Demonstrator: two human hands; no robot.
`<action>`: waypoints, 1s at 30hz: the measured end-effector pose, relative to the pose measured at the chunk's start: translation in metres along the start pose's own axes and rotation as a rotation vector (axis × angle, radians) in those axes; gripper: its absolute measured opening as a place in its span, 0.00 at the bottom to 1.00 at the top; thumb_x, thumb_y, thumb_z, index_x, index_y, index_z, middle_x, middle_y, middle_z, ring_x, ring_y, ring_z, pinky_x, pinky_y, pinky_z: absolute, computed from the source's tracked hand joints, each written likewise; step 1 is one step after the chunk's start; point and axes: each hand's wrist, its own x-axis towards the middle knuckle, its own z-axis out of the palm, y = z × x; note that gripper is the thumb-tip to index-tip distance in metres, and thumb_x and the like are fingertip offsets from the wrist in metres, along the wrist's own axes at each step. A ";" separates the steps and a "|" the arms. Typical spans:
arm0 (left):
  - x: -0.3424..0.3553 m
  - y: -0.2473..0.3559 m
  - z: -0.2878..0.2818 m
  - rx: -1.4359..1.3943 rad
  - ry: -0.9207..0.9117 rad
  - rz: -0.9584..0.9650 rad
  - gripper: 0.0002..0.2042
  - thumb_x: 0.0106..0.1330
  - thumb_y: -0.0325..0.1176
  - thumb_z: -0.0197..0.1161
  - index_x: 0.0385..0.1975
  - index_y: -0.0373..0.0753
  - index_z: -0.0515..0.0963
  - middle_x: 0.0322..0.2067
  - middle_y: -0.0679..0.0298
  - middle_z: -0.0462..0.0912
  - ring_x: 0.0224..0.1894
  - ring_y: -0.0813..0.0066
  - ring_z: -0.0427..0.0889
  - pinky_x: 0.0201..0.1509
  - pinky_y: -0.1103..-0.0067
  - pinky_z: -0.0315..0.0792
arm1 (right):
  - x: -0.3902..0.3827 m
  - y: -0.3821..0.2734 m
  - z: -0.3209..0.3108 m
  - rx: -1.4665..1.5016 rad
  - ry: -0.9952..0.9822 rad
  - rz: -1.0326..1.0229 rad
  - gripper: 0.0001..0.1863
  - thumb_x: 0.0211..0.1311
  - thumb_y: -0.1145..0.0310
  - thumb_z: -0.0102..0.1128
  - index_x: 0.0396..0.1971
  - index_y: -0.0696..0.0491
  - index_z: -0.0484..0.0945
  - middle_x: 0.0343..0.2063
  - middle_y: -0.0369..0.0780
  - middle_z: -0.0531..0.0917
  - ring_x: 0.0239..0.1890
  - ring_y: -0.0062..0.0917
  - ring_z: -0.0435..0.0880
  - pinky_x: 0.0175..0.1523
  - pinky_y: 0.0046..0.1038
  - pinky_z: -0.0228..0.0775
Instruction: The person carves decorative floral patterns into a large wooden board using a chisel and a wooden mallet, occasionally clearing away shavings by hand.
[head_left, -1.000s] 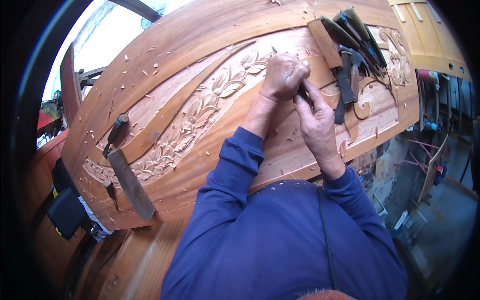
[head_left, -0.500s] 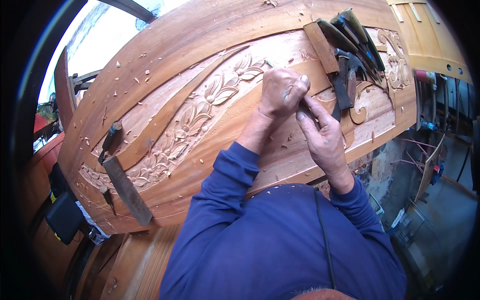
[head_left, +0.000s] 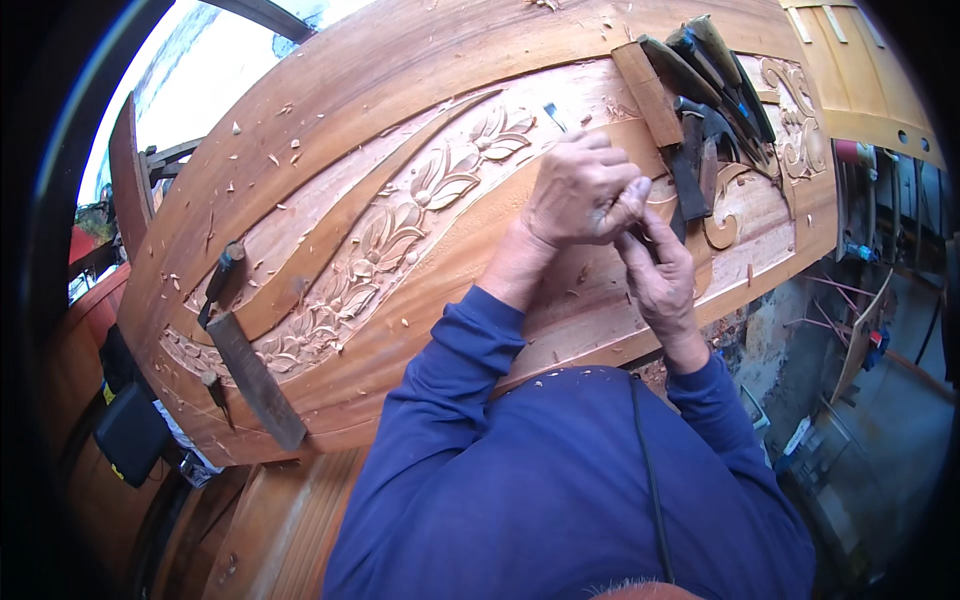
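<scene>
My left hand [head_left: 585,195] is closed round a chisel [head_left: 555,114], whose small metal blade shows beyond my knuckles over a carved wooden panel [head_left: 440,60]. Just below and to the right, my right hand [head_left: 655,275] is curled on the chisel's handle end, its fingertips meeting my left thumb; most of the handle is hidden. Leaf carvings [head_left: 440,180] in pale relief run diagonally left of my hands. A cluster of chisels [head_left: 700,65] lies right of them, beside a wooden block [head_left: 645,90].
A dark-handled tool [head_left: 222,268], a long bar [head_left: 255,380] and a small tool [head_left: 215,395] lie at the panel's left. A yellow wooden panel [head_left: 860,70] stands at upper right. Rods and boards [head_left: 860,340] sit below at right; a black case [head_left: 130,430] is at lower left.
Both hands have shifted slightly to the right, still together on the chisel, after dipping a little half a second ago. More of the blade now shows above my left hand.
</scene>
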 end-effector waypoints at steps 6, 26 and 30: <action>-0.007 -0.001 0.011 -0.030 -0.110 -0.167 0.21 0.75 0.40 0.55 0.16 0.43 0.78 0.15 0.59 0.76 0.19 0.58 0.78 0.25 0.65 0.71 | 0.020 -0.035 -0.032 -0.117 -0.202 0.178 0.22 0.71 0.77 0.61 0.62 0.66 0.75 0.53 0.46 0.86 0.55 0.23 0.84 0.61 0.25 0.75; 0.008 0.001 0.009 0.164 0.129 -0.036 0.31 0.73 0.60 0.55 0.66 0.45 0.75 0.66 0.53 0.74 0.74 0.50 0.65 0.81 0.57 0.48 | 0.087 -0.085 -0.055 -0.232 -0.458 -0.058 0.21 0.74 0.75 0.60 0.63 0.65 0.75 0.55 0.45 0.85 0.55 0.23 0.84 0.58 0.24 0.80; 0.010 0.004 0.014 0.102 -0.017 0.057 0.31 0.73 0.61 0.55 0.69 0.47 0.74 0.70 0.54 0.71 0.74 0.49 0.65 0.79 0.56 0.56 | 0.066 -0.058 -0.062 -0.105 -0.330 0.069 0.21 0.75 0.75 0.59 0.63 0.65 0.74 0.54 0.46 0.85 0.55 0.26 0.84 0.59 0.26 0.79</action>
